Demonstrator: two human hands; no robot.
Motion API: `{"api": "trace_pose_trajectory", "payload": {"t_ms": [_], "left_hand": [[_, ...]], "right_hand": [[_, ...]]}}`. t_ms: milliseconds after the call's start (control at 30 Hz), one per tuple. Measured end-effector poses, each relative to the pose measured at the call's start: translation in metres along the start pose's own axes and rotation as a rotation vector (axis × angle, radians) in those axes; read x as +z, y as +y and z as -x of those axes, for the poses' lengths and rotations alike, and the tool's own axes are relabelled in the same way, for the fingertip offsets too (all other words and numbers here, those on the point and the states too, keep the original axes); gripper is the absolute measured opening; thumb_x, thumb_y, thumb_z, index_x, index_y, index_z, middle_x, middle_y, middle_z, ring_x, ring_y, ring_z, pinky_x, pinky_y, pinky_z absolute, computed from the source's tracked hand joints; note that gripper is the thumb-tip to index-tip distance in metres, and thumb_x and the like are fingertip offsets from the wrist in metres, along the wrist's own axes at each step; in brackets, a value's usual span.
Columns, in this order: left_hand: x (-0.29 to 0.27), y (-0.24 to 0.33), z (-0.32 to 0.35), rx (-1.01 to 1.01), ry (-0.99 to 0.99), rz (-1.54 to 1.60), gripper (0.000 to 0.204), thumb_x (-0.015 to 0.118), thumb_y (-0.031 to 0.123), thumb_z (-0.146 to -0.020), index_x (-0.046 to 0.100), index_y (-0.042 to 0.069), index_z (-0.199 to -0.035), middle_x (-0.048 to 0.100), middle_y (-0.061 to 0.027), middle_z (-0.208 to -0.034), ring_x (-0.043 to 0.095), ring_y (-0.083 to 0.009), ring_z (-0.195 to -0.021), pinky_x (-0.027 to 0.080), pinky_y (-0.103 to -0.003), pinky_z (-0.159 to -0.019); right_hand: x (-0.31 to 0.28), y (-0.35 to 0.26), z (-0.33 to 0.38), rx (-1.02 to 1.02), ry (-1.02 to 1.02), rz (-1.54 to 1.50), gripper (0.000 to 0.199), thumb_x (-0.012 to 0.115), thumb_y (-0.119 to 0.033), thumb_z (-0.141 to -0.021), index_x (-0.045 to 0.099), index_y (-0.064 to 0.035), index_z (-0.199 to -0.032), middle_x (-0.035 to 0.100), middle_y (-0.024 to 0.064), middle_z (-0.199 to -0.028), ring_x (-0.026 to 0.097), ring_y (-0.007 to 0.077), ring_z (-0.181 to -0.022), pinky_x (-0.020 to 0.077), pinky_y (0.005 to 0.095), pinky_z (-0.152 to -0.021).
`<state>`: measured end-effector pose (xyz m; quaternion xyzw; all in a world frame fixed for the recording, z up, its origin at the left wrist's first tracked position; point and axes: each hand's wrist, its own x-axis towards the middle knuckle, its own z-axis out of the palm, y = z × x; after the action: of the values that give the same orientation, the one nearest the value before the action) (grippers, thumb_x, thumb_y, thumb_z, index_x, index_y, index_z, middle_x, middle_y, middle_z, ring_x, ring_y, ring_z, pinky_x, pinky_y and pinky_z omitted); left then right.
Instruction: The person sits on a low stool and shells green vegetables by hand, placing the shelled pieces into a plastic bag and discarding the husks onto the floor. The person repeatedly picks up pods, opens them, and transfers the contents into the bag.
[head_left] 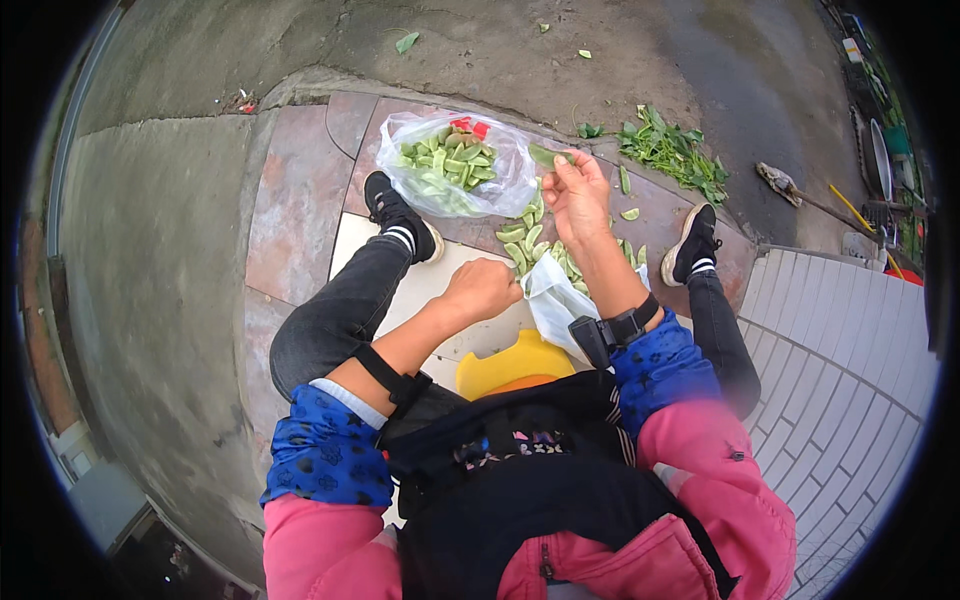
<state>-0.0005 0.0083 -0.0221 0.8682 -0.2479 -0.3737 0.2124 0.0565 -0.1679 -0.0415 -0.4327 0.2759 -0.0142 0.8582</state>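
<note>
Between the thumb and fingers of my right hand (580, 205) is a flat green bean pod (547, 156), raised beside the clear plastic bag. My left hand (480, 290) is closed nearer to me, its knuckles up; what its fingers hold, if anything, is hidden. The open clear plastic bag (515, 180) contains a heap of green bean pods (448, 158) and something red at its far rim. More loose pods (520, 243) lie on the tiles below my right hand. A white plastic bag (552, 300) rests between my hands, partly covered by my right forearm.
A yellow stool (500, 368) is in front of my body. My black shoes (400, 215) stand on either side of the beans. Leafy green stems (670, 150) lie at the far right, near a long-handled tool (800, 190). A white-tiled surface (840, 350) is on the right.
</note>
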Motion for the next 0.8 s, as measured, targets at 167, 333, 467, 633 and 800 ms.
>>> {"api": "trace_pose_trajectory", "payload": {"t_ms": [167,333,467,633,800], "left_hand": [[0.016,-0.024,0.014,0.064,-0.111,-0.159,0.017,0.064,0.017,-0.078,0.069,0.001,-0.080,0.066,-0.0226,-0.080,0.065,-0.0391,-0.073,0.053,-0.047,-0.066],[0.020,-0.023,0.005,0.109,0.063,-0.117,0.010,0.060,0.010,-0.079,0.066,0.002,-0.081,0.065,-0.0201,-0.079,0.065,-0.0390,-0.072,0.053,-0.047,-0.062],[0.018,-0.020,0.000,0.070,0.084,-0.054,0.009,0.059,0.009,-0.080,0.065,0.002,-0.081,0.063,-0.0187,-0.078,0.064,-0.0381,-0.070,0.053,-0.046,-0.062],[0.015,-0.020,-0.002,0.071,0.152,-0.041,0.012,0.058,0.012,-0.082,0.064,0.001,-0.080,0.062,-0.0179,-0.077,0.064,-0.0372,-0.067,0.053,-0.045,-0.062],[0.008,-0.023,-0.018,-0.028,0.287,0.120,0.017,0.058,0.015,-0.086,0.065,-0.001,-0.085,0.066,-0.0186,-0.077,0.066,-0.0323,-0.065,0.053,-0.041,-0.061]], "right_hand": [[-0.035,0.049,-0.075,0.101,0.004,0.728,0.024,0.062,-0.012,-0.089,0.059,-0.0009,-0.109,0.068,0.0110,-0.089,0.065,0.0169,-0.069,0.0503,0.0298,-0.055],[-0.125,0.137,-0.098,0.117,-0.011,1.524,0.022,0.066,-0.016,-0.078,0.068,-0.0056,-0.097,0.069,0.0202,-0.092,0.068,0.0363,-0.084,0.0540,0.0430,-0.075],[-0.156,0.192,-0.077,0.265,0.225,1.670,0.024,0.067,-0.019,-0.077,0.068,-0.0062,-0.098,0.069,0.0202,-0.096,0.066,0.0395,-0.091,0.0534,0.0445,-0.079],[-0.161,0.195,-0.065,0.165,0.224,1.388,0.020,0.070,-0.020,-0.076,0.069,-0.0047,-0.089,0.069,0.0170,-0.083,0.067,0.0348,-0.079,0.0516,0.0436,-0.071],[-0.124,0.112,-0.014,-0.045,-0.453,0.988,0.012,0.069,-0.009,-0.077,0.070,-0.0044,-0.088,0.066,0.0135,-0.072,0.060,0.0298,-0.065,0.0473,0.0393,-0.061]]}}
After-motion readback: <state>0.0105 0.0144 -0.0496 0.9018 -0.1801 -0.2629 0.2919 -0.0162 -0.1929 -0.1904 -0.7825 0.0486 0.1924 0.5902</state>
